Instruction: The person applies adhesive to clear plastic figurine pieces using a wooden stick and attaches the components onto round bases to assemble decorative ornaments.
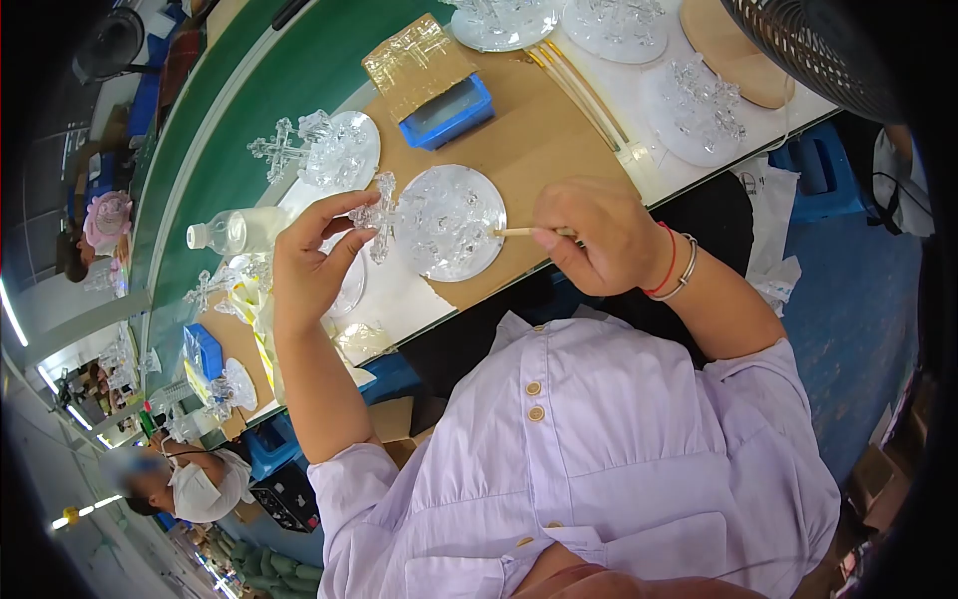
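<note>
My left hand (317, 255) pinches a clear, cross-shaped ornament (379, 215) between thumb and fingers, at the left edge of a round white plate (487, 190). Several clear, glassy pieces (439, 225) lie clustered on that plate. In my right hand (604, 235) is a thin wooden stick (519, 232), pointing left. Its darker tip is at the plate's right rim; whether it touches is unclear. Behind the plate stands a blue box (449, 120) with a tape-covered cardboard flap (419, 65).
Left of the plate are a clear bottle (235, 232) and another white plate (364, 130) with a clear cross. Several thin sticks (579, 95) lie at the back, near plates of clear pieces (699, 110). A fan (808, 50) stands back right. Another person (205, 484) sits at far left.
</note>
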{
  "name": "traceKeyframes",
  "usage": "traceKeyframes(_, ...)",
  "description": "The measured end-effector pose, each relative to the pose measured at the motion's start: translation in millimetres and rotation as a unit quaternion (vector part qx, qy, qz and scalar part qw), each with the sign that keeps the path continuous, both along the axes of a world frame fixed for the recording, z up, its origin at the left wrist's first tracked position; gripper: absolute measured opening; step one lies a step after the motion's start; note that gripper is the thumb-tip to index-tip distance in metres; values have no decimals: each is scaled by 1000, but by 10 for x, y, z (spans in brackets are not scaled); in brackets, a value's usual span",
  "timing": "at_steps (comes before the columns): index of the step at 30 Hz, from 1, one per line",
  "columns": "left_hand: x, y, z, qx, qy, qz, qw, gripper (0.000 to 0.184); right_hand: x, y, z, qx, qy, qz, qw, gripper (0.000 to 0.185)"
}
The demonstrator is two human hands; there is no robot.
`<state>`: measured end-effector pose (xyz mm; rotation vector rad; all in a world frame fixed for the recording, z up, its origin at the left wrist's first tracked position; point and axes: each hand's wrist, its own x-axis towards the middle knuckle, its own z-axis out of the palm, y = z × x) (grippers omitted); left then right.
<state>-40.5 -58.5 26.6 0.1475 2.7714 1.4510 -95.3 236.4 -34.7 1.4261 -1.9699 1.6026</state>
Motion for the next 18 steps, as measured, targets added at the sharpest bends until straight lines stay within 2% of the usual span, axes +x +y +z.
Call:
traceKeyframes(3,103,-5,-101,12,23,53,998,33,-42,131,4,-4,-15,-16,1000,9)
traceKeyframes(7,293,97,-141,-31,46,118,991,33,-80,189,18,-14,-26,-49,998,10)
traceKeyframes(18,492,213,-269,19,80,171,982,35,-32,146,-129,21,-46,-31,998,12)
